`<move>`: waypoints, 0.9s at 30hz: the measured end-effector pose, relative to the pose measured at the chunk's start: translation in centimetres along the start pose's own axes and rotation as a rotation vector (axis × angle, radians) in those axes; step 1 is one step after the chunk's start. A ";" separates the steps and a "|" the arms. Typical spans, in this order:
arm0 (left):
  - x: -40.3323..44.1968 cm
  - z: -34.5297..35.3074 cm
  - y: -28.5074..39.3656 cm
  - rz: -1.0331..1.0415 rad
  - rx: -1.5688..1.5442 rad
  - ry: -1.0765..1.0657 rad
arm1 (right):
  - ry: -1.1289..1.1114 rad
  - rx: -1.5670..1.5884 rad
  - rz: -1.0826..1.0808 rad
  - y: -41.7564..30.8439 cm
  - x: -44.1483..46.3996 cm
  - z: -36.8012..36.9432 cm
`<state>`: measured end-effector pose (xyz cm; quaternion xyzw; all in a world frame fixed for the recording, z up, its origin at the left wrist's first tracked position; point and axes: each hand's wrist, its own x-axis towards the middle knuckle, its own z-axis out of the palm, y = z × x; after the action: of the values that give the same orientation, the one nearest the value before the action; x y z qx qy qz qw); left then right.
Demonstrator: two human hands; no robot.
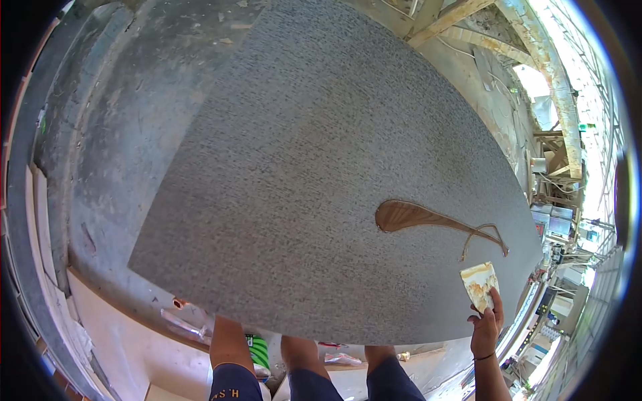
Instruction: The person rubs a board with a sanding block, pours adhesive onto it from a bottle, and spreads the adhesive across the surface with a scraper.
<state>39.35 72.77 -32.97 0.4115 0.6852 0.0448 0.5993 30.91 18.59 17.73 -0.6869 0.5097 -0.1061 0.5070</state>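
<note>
Barrel distortion, blackened corners; daylight glares at right, blowing out highlights.
</note>
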 end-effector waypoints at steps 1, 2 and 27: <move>0.3 -0.6 -0.6 -0.028 -0.006 -0.013 | -0.013 -0.004 0.000 -0.2 0.0 0.1; 0.5 -1.1 -1.4 -0.051 -0.004 -0.026 | -0.008 -0.010 0.001 -0.5 -0.1 0.4; -2.2 0.9 -2.1 -0.289 0.156 -0.283 | -0.065 -0.140 -0.174 -3.0 0.3 0.0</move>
<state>38.89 69.65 -32.70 0.3564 0.6473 -0.1530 0.6561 32.85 18.30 20.05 -0.7654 0.4376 -0.0914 0.4630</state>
